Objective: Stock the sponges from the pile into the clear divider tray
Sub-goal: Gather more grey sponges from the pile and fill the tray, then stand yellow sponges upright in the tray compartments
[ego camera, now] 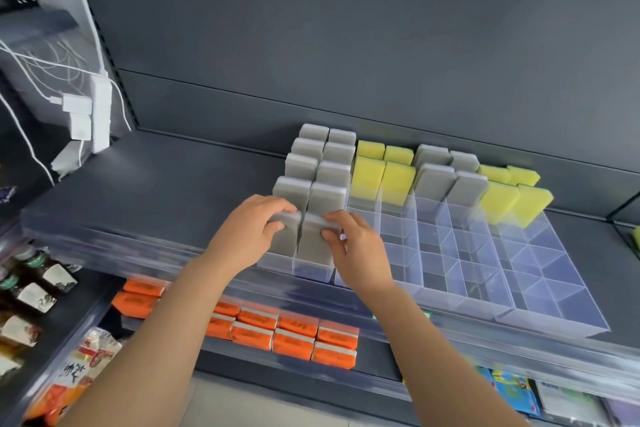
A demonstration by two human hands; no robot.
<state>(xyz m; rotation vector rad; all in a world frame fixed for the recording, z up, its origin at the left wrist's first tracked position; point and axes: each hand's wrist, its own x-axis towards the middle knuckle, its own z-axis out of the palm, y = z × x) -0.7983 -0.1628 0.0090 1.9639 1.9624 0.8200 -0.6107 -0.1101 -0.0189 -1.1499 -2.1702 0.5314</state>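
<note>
The dark grey metal shelf carries the clear plastic divider tray, with upright grey and yellow rectangular sponges filling its back rows. The left hand pinches one grey foam sponge in the front-left compartment. The right hand pinches the neighbouring grey sponge.

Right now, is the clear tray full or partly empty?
Partly empty. Grey sponges stand in the two left columns of the tray, and grey and yellow sponges in the back rows. The front right compartments hold nothing.
</note>
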